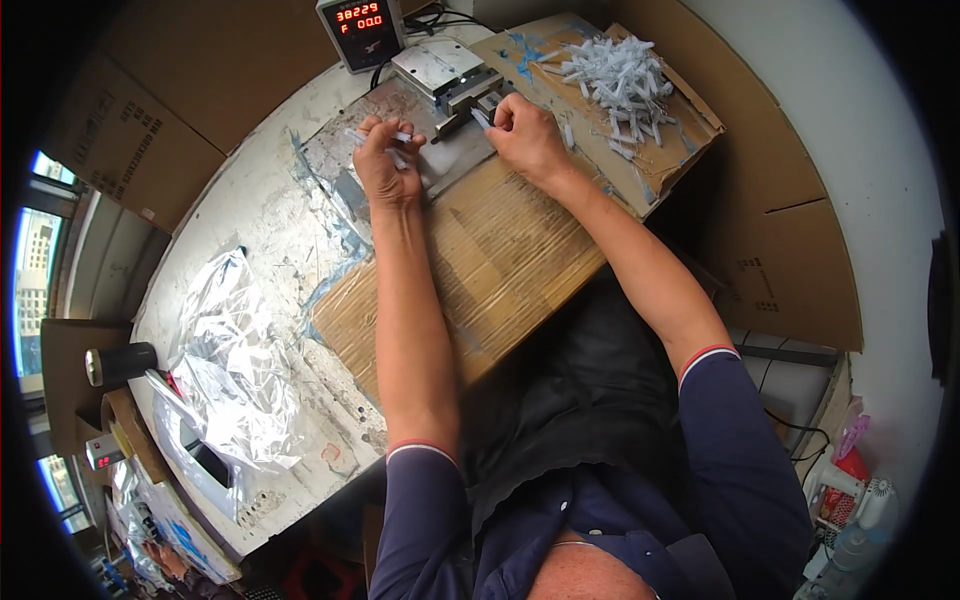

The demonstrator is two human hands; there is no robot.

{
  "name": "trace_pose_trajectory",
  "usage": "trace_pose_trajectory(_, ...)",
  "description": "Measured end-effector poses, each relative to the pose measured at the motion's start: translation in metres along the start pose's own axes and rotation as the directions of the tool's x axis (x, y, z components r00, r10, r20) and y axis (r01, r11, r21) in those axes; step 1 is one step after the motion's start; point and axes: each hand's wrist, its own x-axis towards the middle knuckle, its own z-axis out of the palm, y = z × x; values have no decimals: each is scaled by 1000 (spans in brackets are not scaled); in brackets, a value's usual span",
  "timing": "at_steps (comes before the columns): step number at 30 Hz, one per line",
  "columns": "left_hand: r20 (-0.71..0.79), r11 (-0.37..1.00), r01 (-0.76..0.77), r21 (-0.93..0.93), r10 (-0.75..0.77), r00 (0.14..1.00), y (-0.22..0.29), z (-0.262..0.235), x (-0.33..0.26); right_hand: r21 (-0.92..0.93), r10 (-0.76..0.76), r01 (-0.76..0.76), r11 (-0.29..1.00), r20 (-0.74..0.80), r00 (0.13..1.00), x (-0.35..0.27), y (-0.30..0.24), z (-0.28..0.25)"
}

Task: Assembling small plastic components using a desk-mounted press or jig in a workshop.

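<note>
My left hand (388,170) is curled above the work surface, with several small translucent plastic pieces (404,136) poking out between its fingers. To its right, my right hand (530,138) pinches one small pale translucent piece (481,118) at the front edge of a metal fixture (440,68). The fingers hide most of that piece, so I cannot tell whether it sits in the fixture. A heap of similar translucent pieces (620,85), some with thin wire-like ends, lies right of the fixture on cardboard.
Behind the fixture stands a counter box with red digits (362,32). Flattened cardboard (500,260) covers the table's near edge under my forearms. Crumpled clear plastic sheeting (240,350) and a dark cylinder (120,364) lie left. Cardboard panels (770,150) rise at the right.
</note>
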Motion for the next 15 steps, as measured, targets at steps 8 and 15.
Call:
trace_pose_trajectory(8,59,998,52,-26,-51,997,4,-14,9,-19,41,-41,999,-16,999,9,-3,9)
trace_pose_trajectory(15,110,609,-316,727,350,930,-13,9,-11,8,87,-87,996,-14,996,10,-3,7)
